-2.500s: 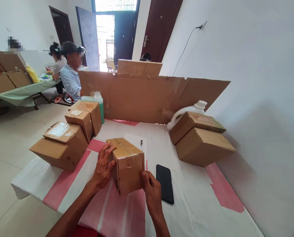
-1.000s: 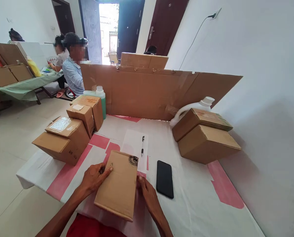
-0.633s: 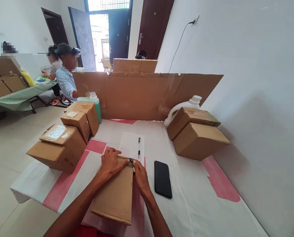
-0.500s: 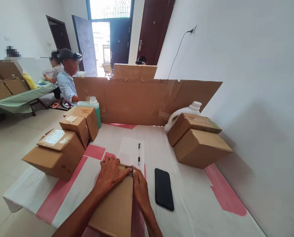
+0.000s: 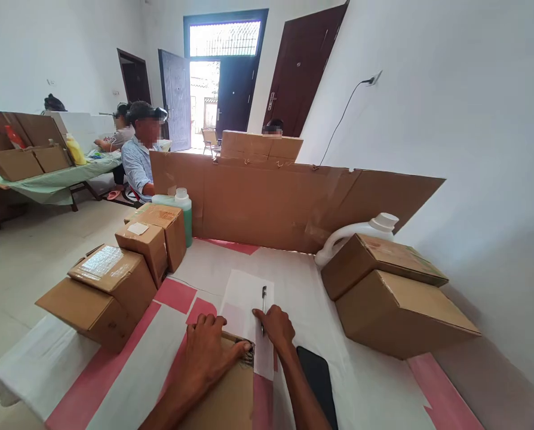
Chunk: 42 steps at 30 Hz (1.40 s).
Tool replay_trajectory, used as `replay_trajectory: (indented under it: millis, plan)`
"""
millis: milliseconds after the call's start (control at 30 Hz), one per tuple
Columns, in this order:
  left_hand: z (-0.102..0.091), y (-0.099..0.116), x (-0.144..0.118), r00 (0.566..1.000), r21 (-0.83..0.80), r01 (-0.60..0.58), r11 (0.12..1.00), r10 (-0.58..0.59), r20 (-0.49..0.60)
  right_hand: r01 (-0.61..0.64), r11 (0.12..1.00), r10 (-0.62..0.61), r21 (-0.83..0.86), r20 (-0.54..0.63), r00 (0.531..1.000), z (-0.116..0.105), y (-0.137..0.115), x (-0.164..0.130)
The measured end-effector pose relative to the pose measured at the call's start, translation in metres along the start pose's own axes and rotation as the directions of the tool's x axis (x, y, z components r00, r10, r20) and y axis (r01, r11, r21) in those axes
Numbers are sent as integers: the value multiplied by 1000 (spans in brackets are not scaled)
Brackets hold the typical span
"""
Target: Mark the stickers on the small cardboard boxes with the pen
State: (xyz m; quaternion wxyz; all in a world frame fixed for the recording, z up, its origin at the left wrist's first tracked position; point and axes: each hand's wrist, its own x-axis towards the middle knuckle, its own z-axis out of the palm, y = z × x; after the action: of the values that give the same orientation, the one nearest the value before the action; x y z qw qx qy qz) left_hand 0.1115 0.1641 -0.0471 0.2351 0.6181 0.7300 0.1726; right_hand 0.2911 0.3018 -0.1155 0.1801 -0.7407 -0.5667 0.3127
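A brown cardboard box (image 5: 226,397) lies at the near edge of the table, with dark scribble-like marks at its far right corner. My left hand (image 5: 206,352) grips its far end, fingers curled over the edge and thumb on the marked corner. Beyond the box, a black-and-clear pen (image 5: 264,294) rests on a white sheet of paper (image 5: 241,291). My right hand (image 5: 276,327) closes around the pen's near part, thumb across it; the fingertips are hidden. A black phone (image 5: 317,382) lies partly behind my right forearm.
Stacked cardboard boxes stand left (image 5: 114,280) and right (image 5: 405,310). Behind them are a green-liquid bottle (image 5: 187,218) and a white jug (image 5: 361,230). A cardboard panel (image 5: 258,203) crosses the table's back. A person (image 5: 139,155) sits beyond; others are farther off.
My right hand has left the box's corner and moved forward to the pen. My left hand stays on the box. The view has shifted, so the surroundings sit lower.
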Motion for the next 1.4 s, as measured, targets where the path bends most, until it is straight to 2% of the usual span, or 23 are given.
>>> replay_trajectory:
  millis: [67, 133, 267, 333, 433, 467, 500, 600, 700, 900, 1067, 1133, 1200, 1300, 1400]
  plan:
    - [-8, -10, 3, 991, -63, -51, 997, 58, 116, 16, 997, -18, 80, 25, 1000, 0, 0, 7]
    - [-14, -19, 4, 972, -92, -124, 988, 139, 189, 46, 976, -55, 214, 37, 998, -3, 6, 1]
    - [-14, -32, 4, 957, -101, -247, 964, 259, 130, 101, 845, -114, 525, -7, 993, -9, 16, -44]
    - [-13, -33, 3, 951, -100, -284, 954, 294, 101, 135, 733, -129, 667, -59, 990, -10, 15, -76]
    - [-13, -32, 1, 948, -86, -291, 953, 299, 104, 180, 473, -168, 862, -112, 979, -5, 5, -119]
    - [-14, -32, 1, 949, -85, -290, 953, 298, 105, 186, 411, -182, 893, -120, 976, -3, 1, -130]
    - [-14, -32, 1, 947, -85, -294, 952, 302, 105, 195, 387, -195, 901, -127, 973, -1, -2, -139]
    - [-13, -33, 2, 942, -84, -317, 945, 324, 92, 255, 470, -219, 845, -169, 961, 1, -7, -152]
    - [-8, -38, 3, 939, -78, -329, 941, 335, 81, 302, 526, -245, 795, -198, 949, -1, -7, -153]
    - [-3, -43, 4, 942, -98, -317, 943, 325, 82, 316, 611, -285, 726, -170, 943, -1, -6, -151]
    - [-6, -41, 3, 940, -109, -320, 941, 330, 87, 311, 673, -264, 671, -175, 949, -1, 4, -148]
    - [-8, -40, 3, 942, -108, -316, 942, 325, 81, 301, 685, -228, 664, -197, 954, -8, 11, -140]
    - [-9, -38, 3, 943, -103, -316, 943, 324, 75, 260, 748, -182, 611, -188, 965, -19, 18, -125]
    - [-11, -37, 2, 939, -113, -326, 938, 335, 73, 168, 890, -139, 423, -100, 985, -33, 28, -90]
    - [-12, -36, 0, 942, -150, -315, 937, 328, 71, 111, 966, -109, 234, -23, 994, -35, 35, -56]
